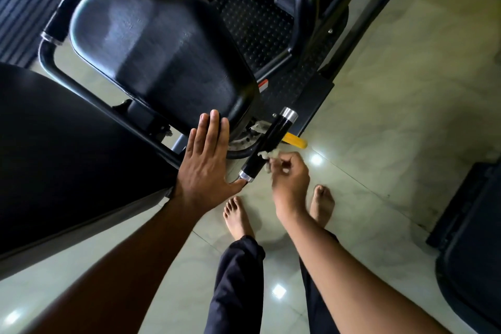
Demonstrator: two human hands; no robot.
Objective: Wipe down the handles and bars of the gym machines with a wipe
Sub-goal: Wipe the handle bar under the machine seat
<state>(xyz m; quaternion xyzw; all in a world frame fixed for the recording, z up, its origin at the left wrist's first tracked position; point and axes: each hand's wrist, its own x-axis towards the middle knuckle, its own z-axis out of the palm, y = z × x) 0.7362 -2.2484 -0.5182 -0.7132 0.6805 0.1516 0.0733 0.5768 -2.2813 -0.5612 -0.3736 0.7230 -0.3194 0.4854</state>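
Observation:
A black handle point(271, 141) with chrome end caps slants beside the black padded seat point(162, 62) of a gym machine. My right hand point(290, 182) is shut on a small crumpled white wipe point(267, 157), which is pressed against the lower half of that handle. My left hand point(206, 160) lies flat with fingers spread, resting on the seat's near edge and the black frame bar point(103, 100). A matching handle point(67, 5) with chrome caps sits at the far left of the seat.
A large black pad point(54, 165) fills the left side. A studded black footplate point(254, 22) lies beyond the seat, with a yellow lever point(295, 141) under the handle. Another dark machine point(471, 238) stands at the right. My bare feet point(238, 217) stand on the pale tiled floor point(406, 103).

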